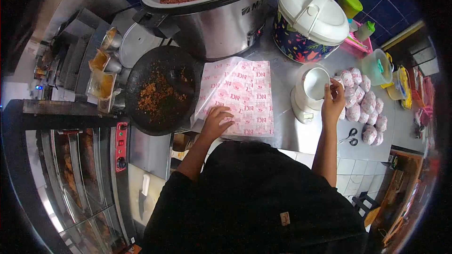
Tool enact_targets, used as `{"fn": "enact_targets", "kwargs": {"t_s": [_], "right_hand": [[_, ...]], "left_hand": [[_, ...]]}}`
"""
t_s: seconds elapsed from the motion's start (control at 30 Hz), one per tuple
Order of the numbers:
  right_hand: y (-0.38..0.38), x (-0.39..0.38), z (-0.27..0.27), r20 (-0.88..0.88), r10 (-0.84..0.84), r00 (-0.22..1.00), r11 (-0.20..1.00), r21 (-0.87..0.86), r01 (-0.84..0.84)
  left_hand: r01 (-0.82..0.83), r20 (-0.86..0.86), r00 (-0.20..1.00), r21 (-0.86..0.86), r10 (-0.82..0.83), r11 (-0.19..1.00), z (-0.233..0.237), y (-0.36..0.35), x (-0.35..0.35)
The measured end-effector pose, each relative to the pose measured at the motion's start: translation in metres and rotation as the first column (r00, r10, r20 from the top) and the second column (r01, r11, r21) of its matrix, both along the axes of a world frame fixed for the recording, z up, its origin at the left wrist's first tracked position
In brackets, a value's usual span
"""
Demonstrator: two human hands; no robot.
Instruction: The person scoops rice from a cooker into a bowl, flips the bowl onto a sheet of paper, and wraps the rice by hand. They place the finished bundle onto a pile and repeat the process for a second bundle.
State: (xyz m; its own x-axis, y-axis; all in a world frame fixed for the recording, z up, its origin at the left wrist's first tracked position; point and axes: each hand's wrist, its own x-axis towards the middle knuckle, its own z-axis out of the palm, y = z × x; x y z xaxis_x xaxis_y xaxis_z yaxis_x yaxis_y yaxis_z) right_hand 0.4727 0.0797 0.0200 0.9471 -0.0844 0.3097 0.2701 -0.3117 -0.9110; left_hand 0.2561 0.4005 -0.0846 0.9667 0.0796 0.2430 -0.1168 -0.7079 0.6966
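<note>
My left hand (216, 122) rests with fingers spread on a stack of red-printed wrapping paper (252, 99), near its left side. The top left part of the stack shows a pale, folded-back sheet. My right hand (333, 101) pinches the right rim of a small white bowl (315, 83), thumb and fingers on its edge. That bowl is tilted so its hollow faces me, over a white kitchen scale (303, 110) with a small lit display. Left of the paper sits a dark stone mortar (160, 122) with orange-brown crumbs inside.
Behind the paper stands a large cooker (212, 30) full of reddish rice, beside a patterned rice container (306, 33) with a white lid. Several paper-wrapped balls (362, 99) are heaped at right, near black scissors (351, 137). A knife (143, 195) lies low on the left.
</note>
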Motion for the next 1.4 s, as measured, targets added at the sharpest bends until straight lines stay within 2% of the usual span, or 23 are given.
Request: {"fn": "enact_targets", "kwargs": {"t_s": [0.13,0.17,0.23,0.37,0.43,0.47,0.53,0.57,0.6,0.63,0.67,0.73,0.77,0.83,0.87,0.93,1.07,1.13,1.17,1.2,1.23,1.37,1.4], "right_hand": [[0.005,-0.004,0.003,0.001,0.030,1.000,0.999,0.022,-0.030],[0.005,-0.004,0.003,-0.007,0.031,0.999,0.999,-0.016,-0.031],[0.006,-0.005,0.001,-0.017,0.032,0.999,0.998,-0.052,-0.033],[0.008,-0.005,-0.002,-0.043,0.054,0.998,0.998,-0.035,-0.055],[0.012,-0.006,-0.001,-0.020,0.083,0.996,0.997,-0.004,-0.083],[0.013,-0.007,0.002,-0.026,0.080,0.996,0.997,0.011,-0.080],[0.014,-0.008,0.006,-0.031,0.082,0.996,0.996,0.031,-0.081],[0.014,-0.009,0.006,-0.026,0.081,0.996,0.996,0.049,-0.080],[0.013,-0.010,0.007,-0.022,0.080,0.997,0.995,0.066,-0.078],[0.013,-0.011,0.010,0.007,0.084,0.996,0.996,0.035,-0.084],[0.012,-0.010,0.007,0.006,0.086,0.996,0.996,0.036,-0.086],[0.008,-0.008,0.003,-0.058,0.095,0.994,0.995,0.005,-0.095],[0.009,-0.008,0.002,-0.058,0.098,0.993,0.995,0.004,-0.098],[0.015,-0.009,0.005,-0.069,0.092,0.993,0.996,-0.013,-0.093],[0.017,-0.009,0.005,-0.068,0.097,0.993,0.995,-0.014,-0.098],[0.022,-0.008,0.004,-0.040,0.107,0.993,0.994,-0.001,-0.107],[0.029,-0.010,0.004,-0.035,0.131,0.991,0.990,-0.038,-0.132],[0.030,-0.013,0.004,-0.071,0.192,0.979,0.980,0.055,-0.189],[0.030,-0.013,0.002,-0.072,0.193,0.979,0.980,0.057,-0.189],[0.031,-0.013,-0.002,-0.074,0.191,0.979,0.981,0.059,-0.187],[0.032,-0.013,-0.005,-0.075,0.191,0.979,0.981,0.062,-0.186],[0.034,-0.016,-0.007,-0.100,0.221,0.970,0.973,0.083,-0.213],[0.035,-0.018,-0.006,-0.099,0.225,0.969,0.972,0.094,-0.216]], "left_hand": [[-0.052,0.027,0.998,-0.038,0.053,0.998,-0.002,-0.001,0.001],[-0.054,0.026,0.998,-0.037,0.055,0.998,-0.003,0.000,0.001],[-0.116,-0.172,0.980,-0.108,0.097,0.987,-0.003,0.002,0.001],[-0.136,-0.178,0.978,-0.170,0.105,0.976,0.009,0.000,0.003],[-0.080,-0.001,0.997,0.062,0.080,0.995,0.025,-0.003,-0.001],[-0.086,-0.001,0.996,0.066,0.087,0.994,0.024,-0.004,-0.010],[-0.469,0.228,0.876,0.202,0.425,0.860,0.013,-0.009,-0.035],[-0.472,0.229,0.875,0.205,0.427,0.857,0.003,-0.012,-0.046],[-0.765,0.129,0.632,-0.055,0.764,0.642,-0.012,-0.015,-0.057],[-0.927,-0.068,0.302,-0.254,0.951,0.276,-0.016,-0.016,-0.061],[-0.928,-0.068,0.300,-0.253,0.952,0.275,-0.021,-0.012,-0.063],[-0.864,-0.168,0.239,-0.487,0.956,0.130,-0.017,-0.004,-0.061],[-0.864,-0.169,0.236,-0.487,0.957,0.127,-0.016,0.000,-0.060],[-0.890,-0.218,0.372,-0.361,0.902,0.280,-0.004,0.006,-0.054],[-0.891,-0.218,0.368,-0.362,0.904,0.275,-0.003,0.011,-0.052],[-0.933,-0.207,0.359,-0.068,0.910,0.352,-0.007,0.022,-0.048],[-0.949,-0.178,0.315,-0.075,0.932,0.306,-0.009,0.022,-0.038],[-0.920,-0.210,0.389,-0.040,0.897,0.389,0.016,0.008,-0.031],[-0.920,-0.209,0.388,-0.038,0.898,0.389,0.003,0.010,-0.033],[-0.909,-0.127,0.386,0.119,0.914,0.401,-0.021,0.015,-0.036],[-0.880,-0.044,0.393,0.273,0.919,0.389,-0.024,0.015,-0.035],[-0.858,-0.051,0.448,0.254,0.892,0.446,-0.004,-0.001,-0.018],[-0.862,-0.114,0.438,0.229,0.892,0.453,-0.005,0.000,-0.015]]}}
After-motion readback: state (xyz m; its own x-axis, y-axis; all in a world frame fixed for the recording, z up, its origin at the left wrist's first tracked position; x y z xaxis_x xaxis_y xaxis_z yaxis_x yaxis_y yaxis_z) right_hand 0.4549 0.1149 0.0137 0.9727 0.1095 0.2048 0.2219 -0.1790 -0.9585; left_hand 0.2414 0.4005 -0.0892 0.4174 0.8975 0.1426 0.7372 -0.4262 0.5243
